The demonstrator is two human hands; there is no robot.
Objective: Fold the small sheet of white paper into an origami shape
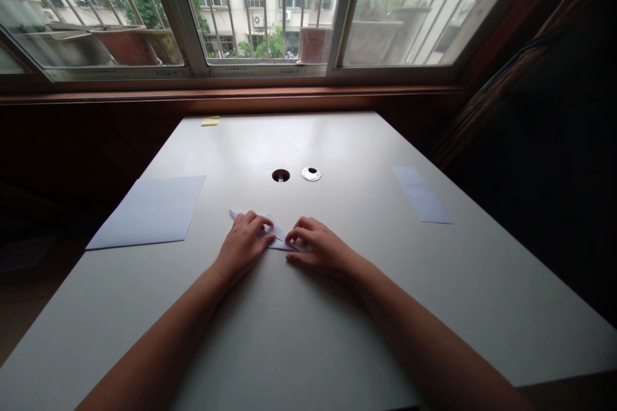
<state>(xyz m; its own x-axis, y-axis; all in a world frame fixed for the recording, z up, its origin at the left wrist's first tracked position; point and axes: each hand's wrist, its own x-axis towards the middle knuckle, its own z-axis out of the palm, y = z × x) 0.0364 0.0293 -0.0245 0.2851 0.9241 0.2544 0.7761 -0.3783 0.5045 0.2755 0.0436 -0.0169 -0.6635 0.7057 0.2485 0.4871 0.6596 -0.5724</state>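
A small folded sheet of white paper (276,227) lies on the white table between my hands, with a pointed corner sticking out at its left. My left hand (247,237) covers its left part, fingers bent and thumb pressing on the near side. At the right end, my right hand (319,244) has its bent fingers on the paper's corner, and its thumb rests low near the tabletop. Both hands hide much of the paper, so its full folded shape cannot be made out.
White sheets (149,212) lie at the table's left edge, and a narrow paper strip (421,194) to the right. Beyond the hands are an open cable hole (281,175) and a round metal cover (311,174). Yellow sticky notes (211,121) sit at the far edge, below a barred window.
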